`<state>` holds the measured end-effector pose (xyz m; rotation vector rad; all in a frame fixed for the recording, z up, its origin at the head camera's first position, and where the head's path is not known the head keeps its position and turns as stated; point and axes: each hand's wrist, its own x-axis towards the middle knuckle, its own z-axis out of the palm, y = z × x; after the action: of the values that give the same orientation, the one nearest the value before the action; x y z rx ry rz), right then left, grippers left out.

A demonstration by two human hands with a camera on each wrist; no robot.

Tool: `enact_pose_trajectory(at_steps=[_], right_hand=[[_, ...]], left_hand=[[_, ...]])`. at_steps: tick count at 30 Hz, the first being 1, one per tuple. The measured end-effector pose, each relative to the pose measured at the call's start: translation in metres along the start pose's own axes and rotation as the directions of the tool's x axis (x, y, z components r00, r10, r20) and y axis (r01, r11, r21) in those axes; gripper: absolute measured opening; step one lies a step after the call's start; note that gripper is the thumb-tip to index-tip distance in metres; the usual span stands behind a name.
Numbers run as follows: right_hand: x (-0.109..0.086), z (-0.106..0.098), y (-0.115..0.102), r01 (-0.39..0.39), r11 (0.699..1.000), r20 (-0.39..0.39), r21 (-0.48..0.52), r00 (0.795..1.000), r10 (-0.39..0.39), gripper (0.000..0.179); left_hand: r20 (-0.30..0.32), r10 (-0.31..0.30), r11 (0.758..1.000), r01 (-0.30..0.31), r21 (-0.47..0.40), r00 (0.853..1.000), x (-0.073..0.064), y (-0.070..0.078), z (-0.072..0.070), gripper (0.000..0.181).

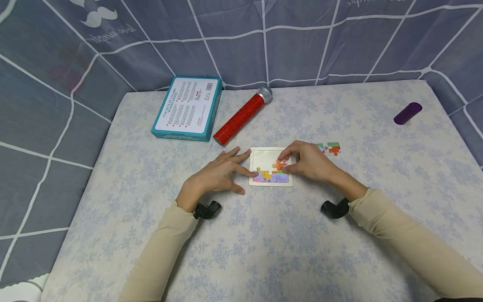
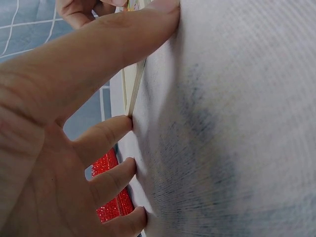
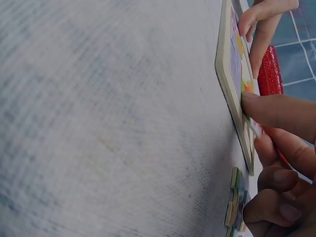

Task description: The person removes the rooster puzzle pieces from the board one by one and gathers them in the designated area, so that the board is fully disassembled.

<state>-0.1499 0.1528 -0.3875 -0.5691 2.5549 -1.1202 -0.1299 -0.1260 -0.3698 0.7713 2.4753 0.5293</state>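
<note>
A small white-rimmed puzzle tray (image 1: 271,185) lies flat on the table, with purple and yellow pieces (image 1: 279,178) filling its lower part. Over its right side my right hand (image 1: 311,161) pinches an orange puzzle piece (image 1: 279,164) between thumb and fingers. The piece is tilted in the right wrist view, its lower edge close to the laid pieces. My left hand (image 1: 222,172) spreads its fingers at the tray's left side; one fingertip rests on the pieces at the lower left and another touches the left rim. Its palm partly hides the tray in the left wrist view.
Loose puzzle pieces (image 1: 333,148) lie right of the tray, partly behind my right hand. A red glittery microphone (image 1: 241,117) and a teal-edged box (image 1: 186,107) lie behind and to the left. A purple cylinder (image 1: 408,113) lies at the far right. Tiled-pattern cloth hangs behind.
</note>
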Motion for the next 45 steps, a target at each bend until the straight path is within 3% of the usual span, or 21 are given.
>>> enact_pose_trajectory(at_steps=[11,28,34,40,45], right_hand=[[-0.002,0.001,-0.002,-0.026,0.995,0.014,0.095,1.0,0.025,0.023],[-0.003,-0.002,-0.003,-0.051,0.993,0.041,0.108,0.998,0.047,0.019],[-0.006,-0.012,-0.002,-0.051,0.991,0.025,0.12,0.999,0.049,0.019],[-0.021,-0.032,0.01,-0.118,0.979,-0.013,0.163,0.992,0.122,0.023],[-0.039,-0.05,0.027,-0.211,0.956,-0.055,0.203,0.973,0.226,0.032]], left_hand=[[-0.012,0.003,1.0,-0.004,-0.009,1.0,0.0,-0.001,0.001,0.061],[-0.016,0.007,1.0,-0.007,-0.01,1.0,0.001,0.0,0.0,0.061],[-0.014,0.001,1.0,-0.001,-0.01,1.0,0.0,-0.001,0.0,0.061],[-0.016,0.007,1.0,-0.008,-0.015,1.0,0.0,-0.001,0.001,0.061],[-0.011,0.01,1.0,-0.01,-0.015,1.0,-0.001,-0.001,0.001,0.061]])
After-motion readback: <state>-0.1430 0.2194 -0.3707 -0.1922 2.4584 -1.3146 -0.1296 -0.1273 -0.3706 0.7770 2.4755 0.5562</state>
